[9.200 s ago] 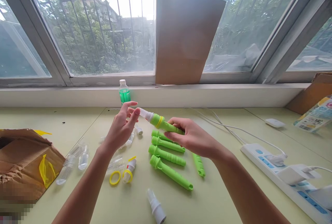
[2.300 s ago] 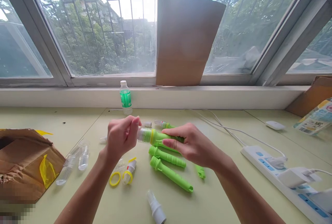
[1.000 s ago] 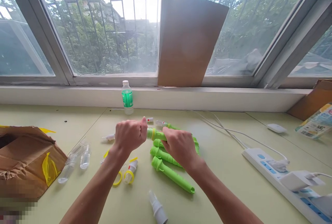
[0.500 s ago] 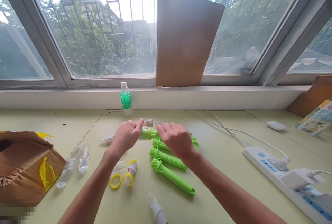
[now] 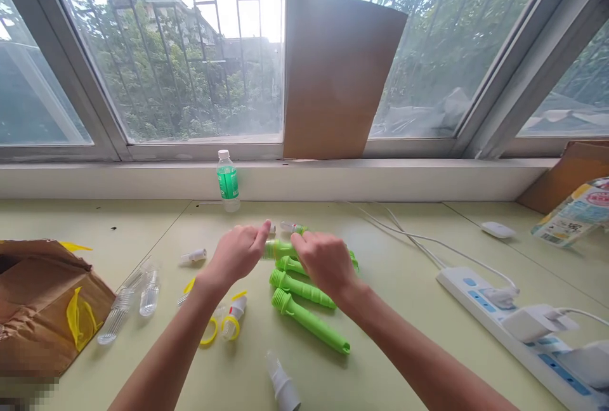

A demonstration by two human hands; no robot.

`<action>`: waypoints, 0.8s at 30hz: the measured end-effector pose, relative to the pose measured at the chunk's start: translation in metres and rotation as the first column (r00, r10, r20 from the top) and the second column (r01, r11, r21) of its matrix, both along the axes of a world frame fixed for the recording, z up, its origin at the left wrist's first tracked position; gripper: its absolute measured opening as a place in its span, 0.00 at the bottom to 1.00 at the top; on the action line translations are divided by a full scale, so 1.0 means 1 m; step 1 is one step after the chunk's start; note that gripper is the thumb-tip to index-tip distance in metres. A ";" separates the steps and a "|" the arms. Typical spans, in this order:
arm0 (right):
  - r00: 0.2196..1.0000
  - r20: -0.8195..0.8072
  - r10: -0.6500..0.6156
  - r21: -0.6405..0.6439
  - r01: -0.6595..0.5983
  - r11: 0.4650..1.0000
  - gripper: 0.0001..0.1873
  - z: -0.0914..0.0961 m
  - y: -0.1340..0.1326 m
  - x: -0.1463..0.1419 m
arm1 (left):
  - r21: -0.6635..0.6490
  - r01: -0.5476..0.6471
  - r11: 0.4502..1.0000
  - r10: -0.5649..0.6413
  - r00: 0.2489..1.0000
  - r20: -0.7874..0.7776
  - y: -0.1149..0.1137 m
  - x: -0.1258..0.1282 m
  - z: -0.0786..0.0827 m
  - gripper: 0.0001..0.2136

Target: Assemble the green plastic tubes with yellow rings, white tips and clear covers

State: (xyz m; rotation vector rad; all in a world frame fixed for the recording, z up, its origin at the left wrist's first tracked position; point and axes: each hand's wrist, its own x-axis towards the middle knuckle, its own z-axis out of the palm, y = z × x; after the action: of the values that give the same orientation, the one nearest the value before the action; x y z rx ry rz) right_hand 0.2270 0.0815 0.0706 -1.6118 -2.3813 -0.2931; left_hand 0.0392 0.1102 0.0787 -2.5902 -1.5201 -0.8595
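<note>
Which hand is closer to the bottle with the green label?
Left. The left hand is just this side of the bottle; the right hand is farther off, toward the right.

A broad stretch of surface [image 5: 394, 265] lies open right of the green handles [image 5: 311, 323], with the right forearm [image 5: 413, 341] across its near side, the power strip [image 5: 483, 300] closing its right and cables [image 5: 402, 230] crossing its back. On the left, the cardboard box [image 5: 42, 309] and the clear tubes [image 5: 150, 295] beside it leave a narrow lane to the left forearm [image 5: 169, 335]. Between the forearms, a white tube [image 5: 285, 391] blocks the near middle, while the bottle [image 5: 228, 184] stands beyond the left hand [image 5: 239, 252].
</note>
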 end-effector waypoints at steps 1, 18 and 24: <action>1.000 0.009 -0.011 0.028 0.011 1.000 0.14 0.000 0.000 -0.002 | -0.048 0.015 0.999 -0.015 1.000 -0.016 0.001 0.000 -0.001 0.28; 0.990 0.137 -0.037 0.060 0.029 0.998 0.09 -0.014 0.010 0.008 | -0.095 -0.051 0.994 0.042 0.995 -0.095 0.004 0.013 -0.015 0.27; 0.983 0.179 -0.035 0.184 0.002 0.983 0.16 -0.008 0.017 0.007 | -0.181 -0.071 0.981 0.057 0.995 -0.083 0.004 0.016 -0.014 0.31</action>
State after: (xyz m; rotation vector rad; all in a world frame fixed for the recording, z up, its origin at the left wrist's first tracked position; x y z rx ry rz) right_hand 0.2337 0.0985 0.0623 -1.5837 -2.3871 -0.6691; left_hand 0.0556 0.1145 0.0651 -2.6447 -1.7267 -0.6327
